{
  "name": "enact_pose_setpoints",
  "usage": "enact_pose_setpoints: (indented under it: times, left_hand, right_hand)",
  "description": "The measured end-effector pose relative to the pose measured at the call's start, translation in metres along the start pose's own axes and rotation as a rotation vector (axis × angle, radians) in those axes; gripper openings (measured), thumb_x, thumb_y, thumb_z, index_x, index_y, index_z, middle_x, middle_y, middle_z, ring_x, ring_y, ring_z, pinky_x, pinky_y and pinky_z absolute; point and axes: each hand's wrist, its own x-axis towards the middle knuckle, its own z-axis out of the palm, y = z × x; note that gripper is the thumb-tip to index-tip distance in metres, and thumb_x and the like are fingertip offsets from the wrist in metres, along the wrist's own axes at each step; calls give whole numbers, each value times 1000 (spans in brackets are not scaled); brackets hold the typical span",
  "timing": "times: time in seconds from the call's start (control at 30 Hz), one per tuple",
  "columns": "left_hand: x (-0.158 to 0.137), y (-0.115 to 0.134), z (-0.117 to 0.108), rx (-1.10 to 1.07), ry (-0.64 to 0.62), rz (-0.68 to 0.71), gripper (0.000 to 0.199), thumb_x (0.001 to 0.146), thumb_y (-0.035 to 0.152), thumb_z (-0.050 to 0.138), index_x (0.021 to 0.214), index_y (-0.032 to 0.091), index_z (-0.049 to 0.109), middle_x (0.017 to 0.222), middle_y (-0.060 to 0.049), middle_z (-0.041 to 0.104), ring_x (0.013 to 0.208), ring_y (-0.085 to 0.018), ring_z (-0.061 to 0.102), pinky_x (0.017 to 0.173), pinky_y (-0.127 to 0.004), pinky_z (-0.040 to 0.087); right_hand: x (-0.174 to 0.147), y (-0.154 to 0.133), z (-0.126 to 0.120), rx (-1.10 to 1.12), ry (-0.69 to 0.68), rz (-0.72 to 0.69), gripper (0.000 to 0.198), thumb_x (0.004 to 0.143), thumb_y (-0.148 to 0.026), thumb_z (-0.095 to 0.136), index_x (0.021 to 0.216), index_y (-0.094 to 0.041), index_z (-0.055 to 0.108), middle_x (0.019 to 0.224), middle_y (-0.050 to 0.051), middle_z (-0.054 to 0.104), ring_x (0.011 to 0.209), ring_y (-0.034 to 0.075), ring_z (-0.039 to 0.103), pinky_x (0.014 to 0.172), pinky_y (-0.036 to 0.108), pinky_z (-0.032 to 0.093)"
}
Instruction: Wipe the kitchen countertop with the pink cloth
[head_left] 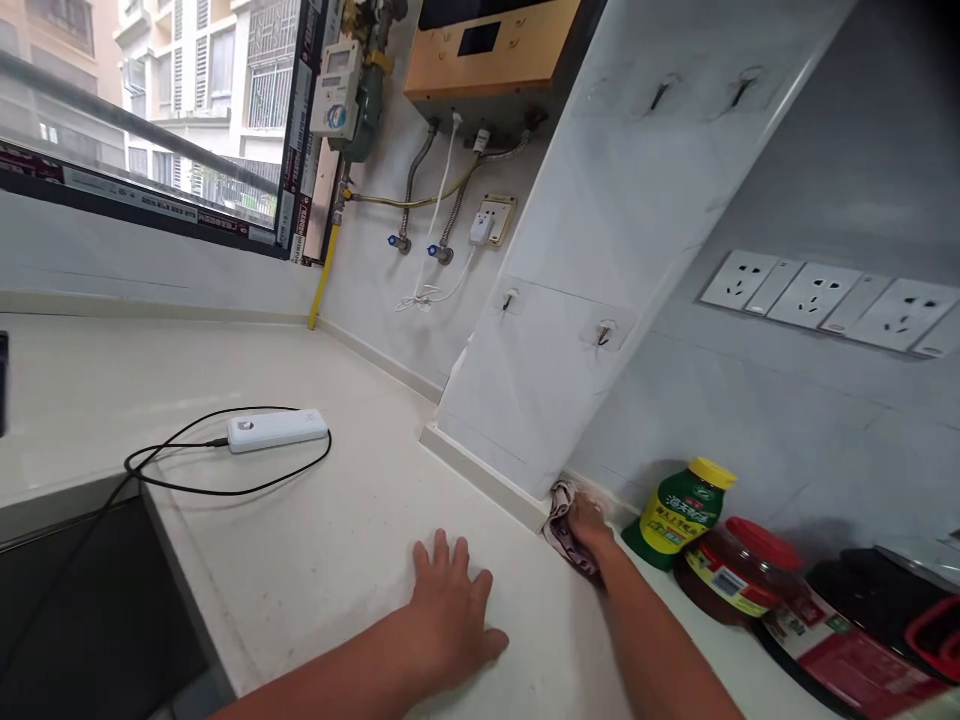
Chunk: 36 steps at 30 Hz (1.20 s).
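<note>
While the right hand closes around a crumpled patterned cloth, it presses that cloth against the white countertop right at the foot of the tiled wall column, in the corner where the column meets the back wall. Just beyond this hand's far side stands a green bottle with a yellow cap, and past it a red-lidded jar of dark sauce, the two close together and tilted in the view. The left hand lies flat and open, fingers spread, palm down on the bare countertop, near the right hand but not touching it or the cloth. Well beyond the left hand's fingertips, a white power bank rests on the counter with a black cable looping from one end.
</note>
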Motion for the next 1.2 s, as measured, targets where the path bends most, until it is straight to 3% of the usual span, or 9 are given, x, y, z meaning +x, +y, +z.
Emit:
enact_pose_setpoints:
  times: [0.17,0.4,0.53,0.63,0.77,0.83,0.93,1.07,1.2]
  left_hand:
    - [2,2,6,88,-19,-7,74,91,56,49,153,15,42,163,-24,21,149,-51,11,113,-71,11]
    - [2,0,11,110,67,29,72,91,56,48,150,15,46,161,-24,29,147,-52,19,111,-71,14]
    - [4,-5,13,97,101,39,71,88,57,52,144,14,53,158,-25,34,146,-52,22,110,-71,16]
    - [5,-8,13,87,107,53,71,86,56,53,147,19,51,157,-23,36,145,-52,24,109,-72,17]
    - [3,-7,9,86,74,52,73,86,59,52,146,17,52,159,-25,33,146,-52,21,109,-71,16]
    - [2,-7,5,86,49,43,72,87,58,52,144,14,53,159,-26,32,146,-52,20,110,-69,17]
    - [1,-7,1,56,37,26,75,87,57,53,149,17,46,159,-23,33,147,-49,21,111,-67,17]
    - [3,-7,2,13,89,14,82,87,54,54,157,18,31,154,-22,42,143,-47,30,110,-64,24]
    - [2,0,3,-64,213,56,79,87,56,61,153,19,39,155,-21,40,143,-45,31,112,-62,26]
  right_hand:
    - [-43,-3,13,10,4,-45,35,94,-45,60,115,-17,60,121,8,60,112,23,57,99,49,48]
    - [-146,-44,-15,207,-44,-347,26,92,-30,48,114,-18,56,125,11,55,123,26,47,111,53,35]
    - [-195,-77,-41,373,-172,-475,15,80,-25,47,94,-25,53,114,5,59,112,21,53,104,39,44]
    - [-195,-78,-67,439,-240,-436,5,74,-25,46,79,-25,47,94,0,60,92,17,58,85,31,51]
    - [-141,-53,-95,404,-149,-232,19,88,-37,44,91,-23,56,85,0,59,83,18,58,79,34,50]
    - [-109,-42,-93,358,-88,-146,31,94,-46,45,104,-20,58,98,3,63,92,19,59,87,38,49]
    - [-88,-39,-67,259,-40,-46,38,93,-51,54,111,-18,59,114,7,62,104,21,58,96,45,47]
    - [-118,-52,-28,150,12,-50,32,92,-45,57,109,-19,59,119,9,58,111,25,53,100,52,42]
    - [-171,-67,-31,182,-32,-301,22,88,-35,49,105,-24,59,114,10,57,108,28,52,100,51,43]
